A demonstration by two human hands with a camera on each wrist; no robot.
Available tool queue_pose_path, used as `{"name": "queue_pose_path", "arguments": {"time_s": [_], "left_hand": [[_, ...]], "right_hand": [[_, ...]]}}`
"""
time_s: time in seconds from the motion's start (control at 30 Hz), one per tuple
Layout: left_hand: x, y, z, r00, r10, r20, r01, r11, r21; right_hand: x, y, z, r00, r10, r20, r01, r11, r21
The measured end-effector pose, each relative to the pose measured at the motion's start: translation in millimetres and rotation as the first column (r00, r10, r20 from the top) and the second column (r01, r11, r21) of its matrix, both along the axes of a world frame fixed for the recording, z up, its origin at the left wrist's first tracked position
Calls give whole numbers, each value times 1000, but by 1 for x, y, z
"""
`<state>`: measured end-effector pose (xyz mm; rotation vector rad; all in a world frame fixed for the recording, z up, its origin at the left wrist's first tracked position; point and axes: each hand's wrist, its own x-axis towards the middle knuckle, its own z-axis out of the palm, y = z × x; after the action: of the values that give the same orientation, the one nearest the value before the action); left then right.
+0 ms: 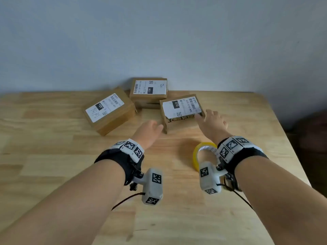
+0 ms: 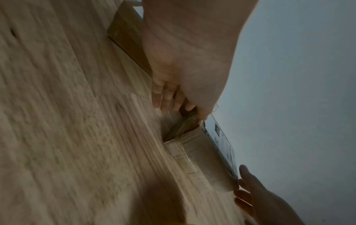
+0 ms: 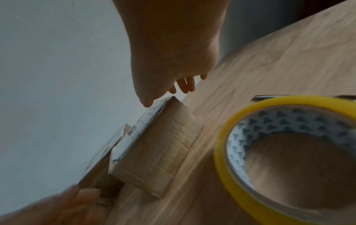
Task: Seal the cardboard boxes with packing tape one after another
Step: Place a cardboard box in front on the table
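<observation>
Three cardboard boxes with white shipping labels lie on the wooden table (image 1: 53, 156). The nearest box (image 1: 182, 112), labelled 070, has a torn front edge. My left hand (image 1: 152, 129) reaches its left front corner with straight fingers (image 2: 167, 97) and holds nothing. My right hand (image 1: 210, 121) is spread at its right front corner, the thumb tip (image 3: 146, 103) touching the label's edge. This box (image 3: 163, 152) shows clear tape strips on its side. A yellow tape roll (image 1: 203, 154) lies flat on the table under my right wrist, also large in the right wrist view (image 3: 289, 152).
A second box (image 1: 108, 111) lies to the left and a third box (image 1: 148, 91) leans against the wall behind. The table's right edge (image 1: 283, 131) is close to my right hand. Bare wood stretches in front of the roll.
</observation>
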<state>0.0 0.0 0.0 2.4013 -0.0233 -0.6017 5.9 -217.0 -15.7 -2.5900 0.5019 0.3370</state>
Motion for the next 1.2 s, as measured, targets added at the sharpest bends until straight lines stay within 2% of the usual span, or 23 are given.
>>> {"name": "queue_pose_path", "arguments": {"time_s": [0.13,0.27,0.37,0.5,0.6,0.67,0.8,0.97,1.07,1.13,1.2], "left_hand": [[12,5,-4,994,24,-103,-33,996,-86],[18,6,-10,990,23,-136,-42,990,-138],[16,2,-9,989,48,-138,-75,977,-199],[1,6,-14,968,217,-130,-245,929,-277],[-22,24,-20,938,294,-184,-330,919,-214],[-43,38,-22,931,304,-203,-344,916,-207],[-83,62,-17,937,322,-135,-344,917,-200],[-117,89,-15,944,277,-179,-313,925,-217],[-135,100,-19,957,238,-165,-273,932,-237],[-149,105,-20,964,212,-163,-255,912,-320],[-162,108,-20,951,205,-233,-293,841,-456]], "right_hand": [[26,8,-9,998,-43,-36,45,998,47],[34,16,-16,992,-124,5,117,952,283],[28,21,-19,985,-170,24,147,911,386],[-4,36,-25,986,-167,-19,158,886,437],[-44,51,-22,993,-117,-6,109,908,405],[-72,60,-17,998,-57,-2,54,927,372],[-122,79,-11,1000,5,-5,-3,930,368],[-174,100,-14,994,-59,-97,101,853,513],[-195,108,-22,991,-104,-90,136,831,539],[-205,111,-23,975,-188,-115,219,769,600],[-214,113,-16,948,-269,-169,311,675,669]]}}
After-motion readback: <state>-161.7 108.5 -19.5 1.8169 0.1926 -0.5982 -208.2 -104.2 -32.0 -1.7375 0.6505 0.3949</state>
